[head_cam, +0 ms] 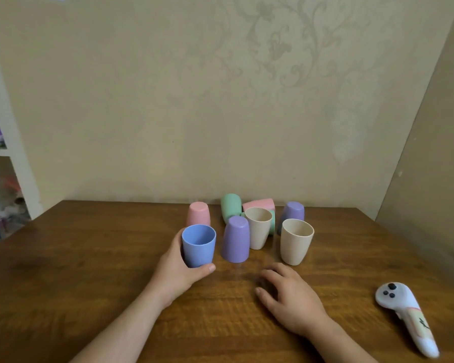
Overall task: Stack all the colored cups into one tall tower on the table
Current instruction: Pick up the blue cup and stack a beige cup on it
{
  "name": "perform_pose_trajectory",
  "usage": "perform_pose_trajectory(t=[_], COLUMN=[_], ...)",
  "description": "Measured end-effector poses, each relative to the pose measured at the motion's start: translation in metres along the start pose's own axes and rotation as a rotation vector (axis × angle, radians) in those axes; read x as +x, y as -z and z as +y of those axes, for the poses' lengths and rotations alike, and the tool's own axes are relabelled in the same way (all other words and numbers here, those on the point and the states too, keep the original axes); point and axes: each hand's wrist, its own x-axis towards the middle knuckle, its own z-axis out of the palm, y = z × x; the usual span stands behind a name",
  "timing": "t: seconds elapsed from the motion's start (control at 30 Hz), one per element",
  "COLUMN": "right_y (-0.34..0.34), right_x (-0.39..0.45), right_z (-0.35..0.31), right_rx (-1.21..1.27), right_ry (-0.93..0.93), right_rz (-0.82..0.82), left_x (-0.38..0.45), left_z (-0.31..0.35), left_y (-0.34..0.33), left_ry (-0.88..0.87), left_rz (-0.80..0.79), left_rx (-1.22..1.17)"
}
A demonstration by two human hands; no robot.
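My left hand (177, 271) grips an upright blue cup (198, 244) standing on the wooden table (76, 258). To its right a purple cup (236, 239) stands upside down. Two beige cups stand upright, one (258, 227) behind the purple cup and one (296, 244) further right. A pink cup (198, 214) and a second purple cup (293, 212) stand upside down at the back. A green cup (230, 206) and a pink cup (258, 204) lie on their sides near the wall; another green cup (272, 222) is mostly hidden. My right hand (291, 297) rests on the table, holding nothing, fingers apart.
A white handheld controller (406, 315) lies on the table at the front right. A wallpapered wall (220, 100) runs just behind the cups, with a corner wall on the right. White shelves (0, 153) with clutter stand at the left.
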Motion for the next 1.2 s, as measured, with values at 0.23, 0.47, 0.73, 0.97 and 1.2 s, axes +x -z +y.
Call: perform_pose_trajectory(t=[0.23,0.47,0.73,0.97,1.2], right_y=[0.050,0.071,0.049,0.076,0.057], right_x=[0.031,0.065,0.056,0.082,0.093], right_z=[0.004,0.010,-0.004,-0.093,-0.147], right_rx=[0.291,0.409,1.090,1.263,0.589], right_ry=[-0.369,-0.552,-0.795,-0.387,0.020], right_rz=[0.639,0.181,0.468,0.495,0.221], left_x=[-0.001,0.000,-0.002,-0.005,-0.009], left_z=[0.003,0.005,0.004,0.004,0.008], left_y=[-0.003,-0.003,-0.003,-0.003,-0.002], left_ry=[-0.025,-0.001,-0.037,-0.105,-0.105], left_rz=[0.010,0.020,0.048,0.038,0.076], left_rx=[0.018,-0.030,-0.058,-0.012,0.071])
